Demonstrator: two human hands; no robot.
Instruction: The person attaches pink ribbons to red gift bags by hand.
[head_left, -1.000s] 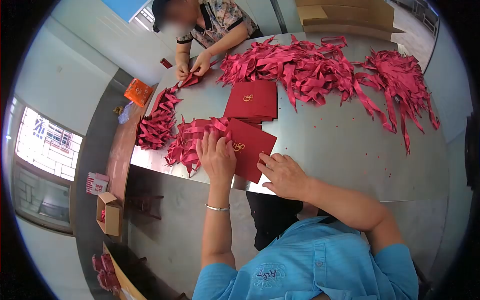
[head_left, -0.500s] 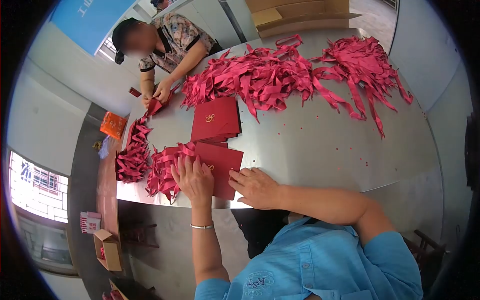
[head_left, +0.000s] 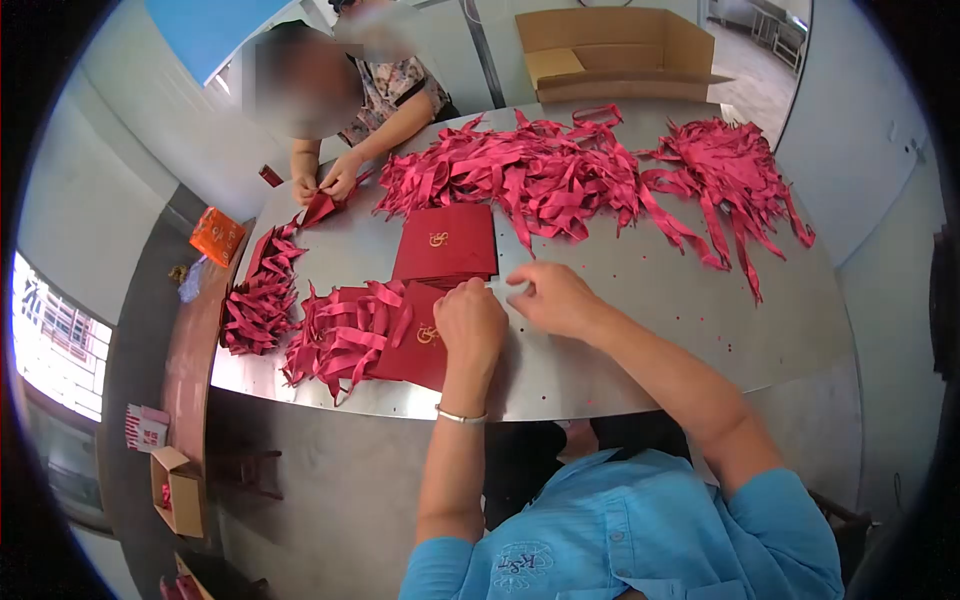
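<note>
The red folder [head_left: 410, 352] lies just left of the curled left hand [head_left: 470, 318]; whatever that hand holds is hidden. Right of it, the right hand [head_left: 562, 298] bends loosely, its grip unclear. Gentle fingers would spare folder and nearby ribbons [head_left: 340, 332] creases.

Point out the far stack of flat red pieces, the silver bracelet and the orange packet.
Far red stack [head_left: 468, 240]: head view, top piece, beside the emblem.
Silver bracelet [head_left: 462, 417]: head view, middle of the band.
Orange packet [head_left: 216, 236]: head view, middle of its front.
</note>
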